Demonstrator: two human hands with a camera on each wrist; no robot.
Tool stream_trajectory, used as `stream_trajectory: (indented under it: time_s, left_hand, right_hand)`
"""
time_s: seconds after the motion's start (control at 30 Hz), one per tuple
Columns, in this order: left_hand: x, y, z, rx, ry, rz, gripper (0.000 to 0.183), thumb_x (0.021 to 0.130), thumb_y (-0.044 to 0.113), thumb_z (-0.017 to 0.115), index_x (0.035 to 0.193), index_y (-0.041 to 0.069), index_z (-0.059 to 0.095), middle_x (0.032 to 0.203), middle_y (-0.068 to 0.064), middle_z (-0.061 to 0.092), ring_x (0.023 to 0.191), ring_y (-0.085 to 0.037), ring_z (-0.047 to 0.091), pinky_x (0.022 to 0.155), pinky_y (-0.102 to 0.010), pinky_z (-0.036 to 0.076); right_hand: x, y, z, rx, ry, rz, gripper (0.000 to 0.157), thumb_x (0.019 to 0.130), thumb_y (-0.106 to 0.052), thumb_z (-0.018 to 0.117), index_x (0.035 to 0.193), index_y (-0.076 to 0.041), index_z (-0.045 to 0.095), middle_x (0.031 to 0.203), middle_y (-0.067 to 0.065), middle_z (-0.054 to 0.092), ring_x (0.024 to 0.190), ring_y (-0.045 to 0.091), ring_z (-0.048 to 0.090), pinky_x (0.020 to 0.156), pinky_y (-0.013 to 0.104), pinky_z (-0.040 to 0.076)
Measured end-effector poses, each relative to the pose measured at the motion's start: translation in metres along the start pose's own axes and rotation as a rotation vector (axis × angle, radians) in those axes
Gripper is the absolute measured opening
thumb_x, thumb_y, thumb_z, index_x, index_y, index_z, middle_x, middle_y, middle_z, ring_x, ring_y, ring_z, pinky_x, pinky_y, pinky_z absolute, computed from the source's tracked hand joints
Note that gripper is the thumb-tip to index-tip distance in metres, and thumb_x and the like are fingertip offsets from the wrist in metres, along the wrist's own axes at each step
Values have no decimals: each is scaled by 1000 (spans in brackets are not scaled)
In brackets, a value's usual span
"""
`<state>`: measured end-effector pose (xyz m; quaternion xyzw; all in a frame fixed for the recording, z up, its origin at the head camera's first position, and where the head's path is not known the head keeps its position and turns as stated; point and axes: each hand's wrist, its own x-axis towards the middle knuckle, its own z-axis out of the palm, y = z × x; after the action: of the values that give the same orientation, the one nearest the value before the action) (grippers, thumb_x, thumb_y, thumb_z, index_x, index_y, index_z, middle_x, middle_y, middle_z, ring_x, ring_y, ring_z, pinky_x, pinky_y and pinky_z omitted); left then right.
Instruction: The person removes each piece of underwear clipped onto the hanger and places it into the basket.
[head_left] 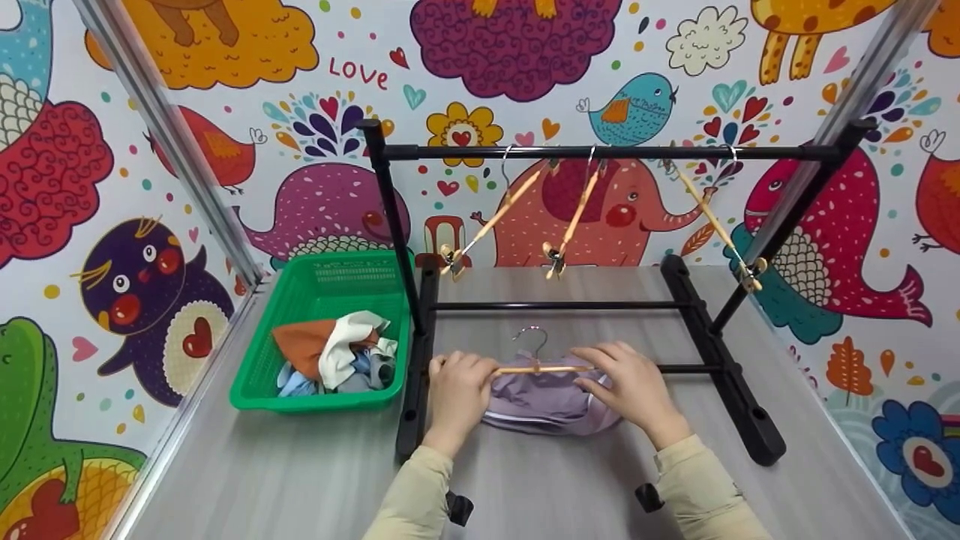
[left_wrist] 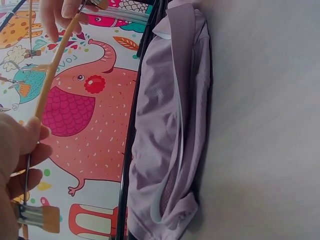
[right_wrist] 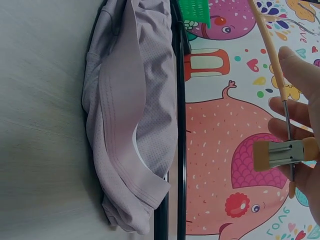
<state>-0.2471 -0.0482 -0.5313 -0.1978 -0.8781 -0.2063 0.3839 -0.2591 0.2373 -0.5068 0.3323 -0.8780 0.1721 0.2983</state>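
Observation:
Both hands hold a wooden clip hanger (head_left: 550, 369) with a metal hook, raised over a pair of light purple underpants (head_left: 551, 405). My left hand (head_left: 461, 394) grips the bar's left end, thumb and fingers round it. At the right end, the thumb and fingers of my right hand (head_left: 626, 386) pinch the bar. A clip (right_wrist: 285, 154) on the hanger's metal rod sits beside the right fingers, apart from the cloth. The underpants (left_wrist: 170, 120) lie loosely folded on the table, waistband facing up.
A black rack (head_left: 600, 153) stands ahead, with three clip hangers on its top bar, among them a middle hanger (head_left: 581, 206). Left of it, a green basket (head_left: 251, 375) contains crumpled clothes (head_left: 341, 352). The rack's feet flank the underpants on the grey table (head_left: 315, 472).

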Motion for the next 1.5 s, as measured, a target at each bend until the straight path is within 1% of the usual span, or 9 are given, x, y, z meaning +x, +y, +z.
stream_trajectory:
  time_s: [0.17, 0.27, 0.43, 0.63, 0.87, 1.23, 1.5]
  left_hand:
    - [-1, 2, 1, -7, 8, 4, 12, 76, 18, 84, 84, 18, 75, 79, 4, 68, 76, -18, 59, 82, -50, 42]
    - [-1, 2, 1, -12, 14, 7, 12, 75, 18, 85, 83, 18, 75, 79, 3, 68, 76, -19, 60, 82, -51, 42]
    - [-1, 2, 3, -8, 22, 12, 11, 77, 20, 84, 83, 18, 76, 78, 4, 68, 75, -19, 60, 81, -50, 43]
    - [-3, 3, 4, -4, 18, 13, 10, 79, 22, 83, 84, 18, 76, 77, 4, 68, 74, -19, 60, 80, -49, 42]
    - [-4, 4, 4, -15, 10, 8, 11, 78, 21, 83, 86, 18, 76, 78, 4, 68, 76, -19, 60, 81, -50, 42]
    - [-3, 4, 4, -35, -4, 22, 10, 78, 20, 83, 86, 18, 76, 79, 4, 68, 78, -19, 60, 80, -49, 42]
    - [0, 7, 2, -70, -38, 7, 10, 81, 20, 81, 90, 17, 77, 85, 5, 70, 85, -19, 60, 86, -50, 39]
  right_hand:
    - [-1, -1, 0, -8, -13, 15, 45, 79, -30, 85, 121, -23, 70, 98, -2, 69, 84, 19, 62, 62, 39, 52]
    - [-2, -1, 1, -12, -11, 10, 39, 81, -31, 83, 118, -24, 72, 96, -4, 70, 82, 18, 61, 61, 38, 52]
    - [-3, 0, 3, -7, 37, -15, 33, 77, -23, 85, 108, -23, 75, 93, -5, 71, 79, 18, 62, 60, 38, 51]
    - [-5, 0, 6, 4, 77, -36, 32, 73, -14, 87, 101, -20, 76, 86, -4, 69, 73, 18, 60, 57, 37, 50]
    - [-6, -1, 6, 21, 83, -26, 21, 75, -14, 85, 94, -19, 77, 82, -4, 67, 71, 17, 58, 57, 36, 49]
    - [-8, -2, 7, 36, 123, -38, 21, 73, -12, 86, 91, -18, 77, 81, -4, 66, 71, 17, 57, 56, 35, 49]
    - [-11, -2, 4, 43, 176, -59, 24, 71, -9, 86, 91, -19, 77, 82, -6, 67, 69, 16, 57, 54, 31, 47]
